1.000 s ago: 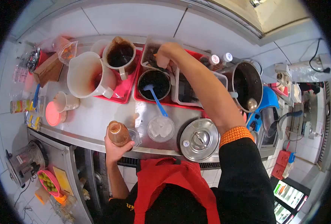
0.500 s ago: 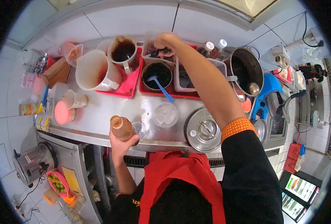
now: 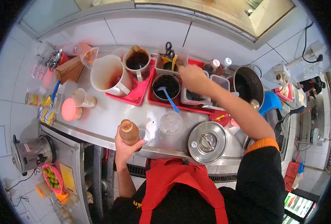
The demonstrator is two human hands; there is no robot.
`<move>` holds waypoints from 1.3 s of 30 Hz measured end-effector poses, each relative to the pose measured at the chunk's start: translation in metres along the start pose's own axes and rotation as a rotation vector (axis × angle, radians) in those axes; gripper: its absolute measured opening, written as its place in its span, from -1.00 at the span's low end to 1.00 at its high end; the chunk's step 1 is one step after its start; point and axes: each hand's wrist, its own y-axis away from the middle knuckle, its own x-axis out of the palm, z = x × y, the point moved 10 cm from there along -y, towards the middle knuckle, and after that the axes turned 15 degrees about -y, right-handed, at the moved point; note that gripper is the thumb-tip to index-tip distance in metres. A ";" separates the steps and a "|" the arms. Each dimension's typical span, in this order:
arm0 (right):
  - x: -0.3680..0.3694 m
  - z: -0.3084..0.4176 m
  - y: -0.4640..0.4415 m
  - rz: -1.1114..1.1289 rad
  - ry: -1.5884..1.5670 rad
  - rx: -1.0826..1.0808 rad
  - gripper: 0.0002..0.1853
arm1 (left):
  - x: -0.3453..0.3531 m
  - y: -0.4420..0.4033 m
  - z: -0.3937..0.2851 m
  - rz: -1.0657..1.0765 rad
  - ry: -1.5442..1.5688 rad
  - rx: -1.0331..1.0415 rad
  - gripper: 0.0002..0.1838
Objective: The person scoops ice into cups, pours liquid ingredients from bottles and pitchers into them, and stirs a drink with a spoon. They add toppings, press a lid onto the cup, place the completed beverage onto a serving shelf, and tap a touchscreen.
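Note:
My left hand [image 3: 125, 151] is wrapped round a bottle of brown liquid [image 3: 129, 133], held up near the counter's front edge. Just right of it stands a small clear cup [image 3: 145, 136], and beyond that a clear plastic cup of ice [image 3: 170, 123]. My right hand [image 3: 195, 81], blurred by motion, is over the clear tubs at the back; its fingers are too smeared to make out. Close to it are a tub [image 3: 183, 55] with black-handled scissors [image 3: 168, 51] and a yellow-handled utensil [image 3: 174, 61], and a bowl of dark contents [image 3: 167, 81] with a blue spoon [image 3: 168, 98].
Two pitchers [image 3: 107, 74] [image 3: 136, 61] stand on a pink tray at back left. A metal lid [image 3: 208, 142] lies at front right, with a large pot [image 3: 243, 84] behind it. A pink-lidded jar [image 3: 71, 109] is at left.
My right hand has come out of the back tub and moved right and nearer, uncovering the scissors and yellow handle. The left hand still holds the bottle. The head view has shifted.

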 end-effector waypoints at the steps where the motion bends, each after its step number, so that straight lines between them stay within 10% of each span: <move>1: -0.002 0.005 0.016 -0.158 0.022 -0.087 -0.86 | 0.002 -0.002 -0.003 0.000 -0.006 0.014 -0.30; 14: -0.021 -0.002 0.040 -0.357 0.332 0.020 -0.84 | 0.025 -0.034 -0.056 -0.063 -0.043 0.160 -0.27; 20: -0.084 -0.032 0.047 -0.624 -0.338 0.007 -0.81 | 0.024 -0.043 -0.073 -0.085 -0.125 0.227 -0.24; 24: -0.136 -0.042 0.053 -0.204 -0.509 0.290 -0.77 | 0.021 -0.038 -0.090 -0.073 -0.284 0.269 -0.29; 31: -0.156 0.043 0.088 0.282 -0.485 0.165 -0.78 | 0.031 -0.016 -0.107 0.094 -0.481 0.361 -0.37; 39: -0.129 0.086 0.087 0.298 -0.392 0.106 -0.82 | 0.036 -0.001 -0.107 0.110 -0.911 0.370 -0.34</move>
